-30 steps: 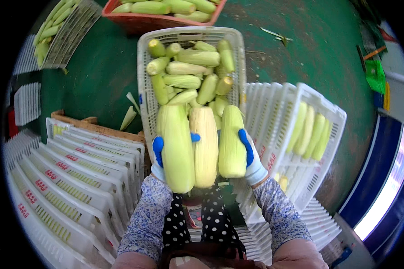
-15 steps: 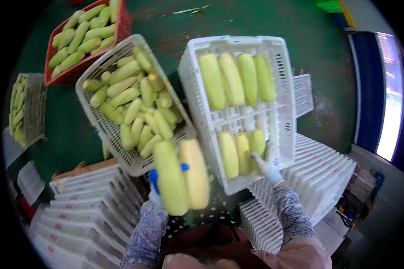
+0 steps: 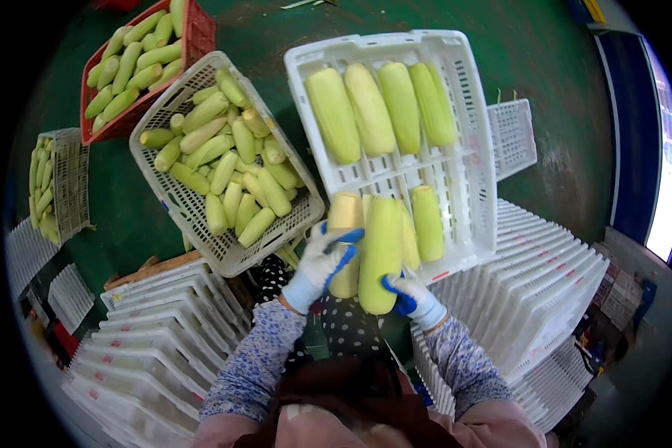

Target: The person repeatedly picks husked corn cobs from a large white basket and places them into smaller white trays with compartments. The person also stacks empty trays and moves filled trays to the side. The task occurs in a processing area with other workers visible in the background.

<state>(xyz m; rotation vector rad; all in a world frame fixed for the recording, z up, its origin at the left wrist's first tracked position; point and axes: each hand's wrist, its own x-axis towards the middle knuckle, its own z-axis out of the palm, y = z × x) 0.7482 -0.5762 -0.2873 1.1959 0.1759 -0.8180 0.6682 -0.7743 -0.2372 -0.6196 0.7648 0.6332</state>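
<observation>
Both my hands wear white gloves with blue fingertips. In my left hand (image 3: 315, 267) is a pale yellowish ear of corn (image 3: 346, 213), my fingers lying across its side. My right hand (image 3: 417, 297) grips the lower end of a green ear of corn in its husk (image 3: 381, 246), right beside the pale one. Both ears are over the near edge of a white divided crate (image 3: 467, 261). Its far compartment has a row of several husked-in ears (image 3: 366, 108). In the near compartment stands a green ear (image 3: 427, 224); a yellower one (image 3: 409, 243) is partly hidden by the held corn.
Left of the divided crate, a white slatted crate (image 3: 201, 250) is heaped with corn. Beyond it stand a red crate (image 3: 201, 37) and another white crate (image 3: 73, 187) of corn. Stacks of white trays flank me, left (image 3: 157, 336) and right (image 3: 537, 284).
My left hand has moved right with the corn, toward the crate. My right hand has left the corn in the near compartment and now grips the green ear that my left hand was holding.
</observation>
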